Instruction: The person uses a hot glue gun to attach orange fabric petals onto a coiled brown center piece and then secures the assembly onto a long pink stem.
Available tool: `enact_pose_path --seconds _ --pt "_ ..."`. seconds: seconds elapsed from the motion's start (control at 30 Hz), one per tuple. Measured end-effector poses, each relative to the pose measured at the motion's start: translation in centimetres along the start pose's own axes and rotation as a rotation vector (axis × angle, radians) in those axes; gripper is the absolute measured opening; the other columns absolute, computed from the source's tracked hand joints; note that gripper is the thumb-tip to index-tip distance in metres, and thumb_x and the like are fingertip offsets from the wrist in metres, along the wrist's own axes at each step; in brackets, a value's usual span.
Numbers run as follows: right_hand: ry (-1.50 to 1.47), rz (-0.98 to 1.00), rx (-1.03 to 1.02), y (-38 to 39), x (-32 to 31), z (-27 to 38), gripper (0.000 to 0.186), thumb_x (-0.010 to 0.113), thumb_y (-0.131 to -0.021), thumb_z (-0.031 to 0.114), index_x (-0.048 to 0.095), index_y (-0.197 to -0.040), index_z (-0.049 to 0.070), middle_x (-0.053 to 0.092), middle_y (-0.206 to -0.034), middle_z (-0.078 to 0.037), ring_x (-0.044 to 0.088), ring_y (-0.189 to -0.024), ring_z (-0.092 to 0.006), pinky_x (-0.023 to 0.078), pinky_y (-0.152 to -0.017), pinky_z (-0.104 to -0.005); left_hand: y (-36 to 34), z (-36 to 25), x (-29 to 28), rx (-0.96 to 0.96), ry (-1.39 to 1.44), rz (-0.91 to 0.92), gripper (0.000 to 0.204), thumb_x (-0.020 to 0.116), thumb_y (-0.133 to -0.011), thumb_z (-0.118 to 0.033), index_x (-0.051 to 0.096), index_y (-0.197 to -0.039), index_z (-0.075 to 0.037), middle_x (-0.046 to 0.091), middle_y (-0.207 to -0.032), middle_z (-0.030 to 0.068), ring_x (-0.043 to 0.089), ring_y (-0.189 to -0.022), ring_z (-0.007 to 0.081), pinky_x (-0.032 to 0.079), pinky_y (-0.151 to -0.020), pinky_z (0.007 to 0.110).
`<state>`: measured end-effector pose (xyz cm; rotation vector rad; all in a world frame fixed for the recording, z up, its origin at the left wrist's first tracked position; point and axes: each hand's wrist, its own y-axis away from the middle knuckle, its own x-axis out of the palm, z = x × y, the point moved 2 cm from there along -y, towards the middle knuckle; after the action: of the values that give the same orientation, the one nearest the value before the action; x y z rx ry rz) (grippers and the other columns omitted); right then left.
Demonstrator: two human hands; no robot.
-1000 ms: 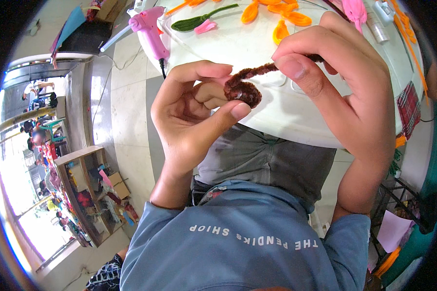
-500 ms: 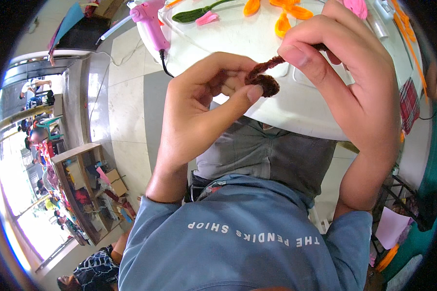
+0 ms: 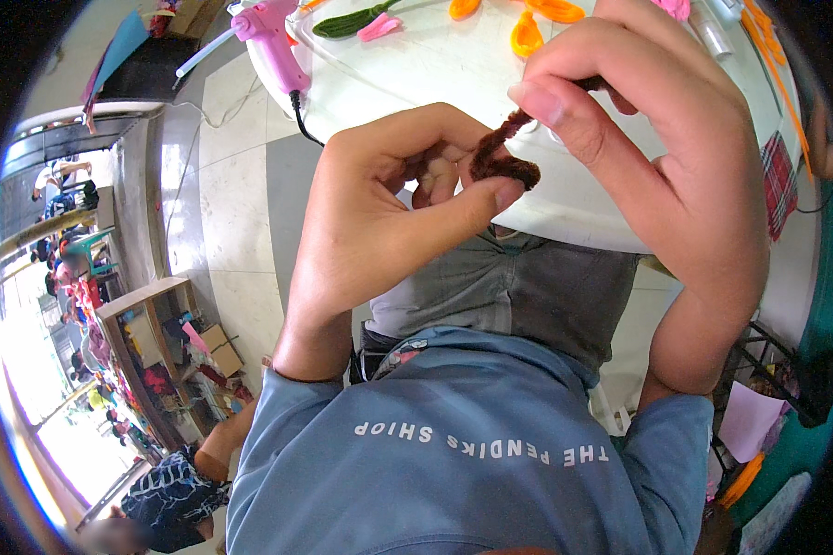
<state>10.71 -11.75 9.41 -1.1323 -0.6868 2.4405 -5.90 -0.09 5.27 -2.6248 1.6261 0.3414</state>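
Note:
A dark brown fuzzy pipe cleaner (image 3: 505, 167) is bent and coiled at one end. My left hand (image 3: 393, 208) pinches that coiled end between thumb and fingers. From there the strand runs up to my right hand (image 3: 634, 129), whose thumb and forefinger grip it; part of it is hidden behind the right fingers. Both hands are raised over the near edge of the white table (image 3: 389, 79), above my lap. Beyond them on the table lie an orange fuzzy petal shape (image 3: 527, 37), a green fuzzy leaf (image 3: 352, 22) and a small pink fuzzy piece (image 3: 379, 27).
A pink glue gun (image 3: 270, 42) with a black cord rests at the table's left edge. Orange pipe cleaners (image 3: 768, 42) and a clear cylinder (image 3: 713, 32) are at the right. A wooden shelf (image 3: 143, 301) stands on the floor to the left, with a person (image 3: 176, 495) near it.
The coiled end has opened into a looser bend, with my left thumb pushed further along it. My right hand has shifted slightly left. The whole view has moved a little.

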Motion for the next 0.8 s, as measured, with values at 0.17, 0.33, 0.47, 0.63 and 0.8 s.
enact_pose_path --seconds 0.17,0.33,0.47,0.63,0.8 --pt "0.114 -0.034 0.01 0.1 0.0 0.7 0.01 0.073 -0.088 0.005 0.066 -0.086 -0.001 0.059 -0.078 -0.009 0.052 -0.065 -0.0188 0.041 -0.058 -0.0317 0.0 -0.2 0.1 0.019 0.161 -0.091 0.021 0.081 -0.083 0.001 0.072 -0.101 0.005 0.068 -0.083 -0.0003 0.056 -0.073 0.001 0.042 -0.066 0.017" --pt "0.091 -0.126 0.034 0.3 0.4 0.9 0.01 0.071 -0.089 0.006 0.066 -0.083 0.0 0.062 -0.076 -0.008 0.053 -0.065 -0.018 0.042 -0.058 -0.0302 -0.2 0.8 0.2 0.06 0.284 -0.076 0.016 0.081 -0.084 0.002 0.071 -0.097 0.005 0.073 -0.088 0.0057 0.063 -0.075 0.0033 0.045 -0.064 0.017" --pt "0.174 -0.047 0.04 0.5 0.1 1.3 0.011 0.07 -0.091 0.009 0.068 -0.083 0.002 0.064 -0.076 -0.007 0.054 -0.065 -0.0181 0.043 -0.058 -0.0301 -0.3 1.4 -0.4 0.002 0.414 -0.039 0.016 0.082 -0.083 0.002 0.071 -0.094 0.003 0.073 -0.084 0.0061 0.064 -0.072 0.0039 0.046 -0.062 0.017" --pt "0.202 0.001 0.097 1.4 -0.4 1.2 0.012 0.069 -0.094 0.014 0.068 -0.09 0.002 0.059 -0.08 -0.003 0.048 -0.068 -0.0129 0.036 -0.059 -0.0268 -0.6 1.8 -0.2 0.024 0.535 -0.023 0.014 0.081 -0.083 0.002 0.07 -0.092 0.002 0.073 -0.08 0.0063 0.065 -0.069 0.0056 0.046 -0.06 0.018" --pt "0.25 0.014 0.166 2.0 -0.4 1.2 0.012 0.068 -0.094 0.014 0.067 -0.092 0.002 0.055 -0.081 -0.001 0.044 -0.068 -0.0096 0.032 -0.06 -0.0243 -0.7 2.1 -0.3 0.012 0.622 -0.029 0.012 0.079 -0.084 0.001 0.07 -0.092 0.0 0.073 -0.079 0.0088 0.065 -0.065 0.0086 0.046 -0.057 0.02"
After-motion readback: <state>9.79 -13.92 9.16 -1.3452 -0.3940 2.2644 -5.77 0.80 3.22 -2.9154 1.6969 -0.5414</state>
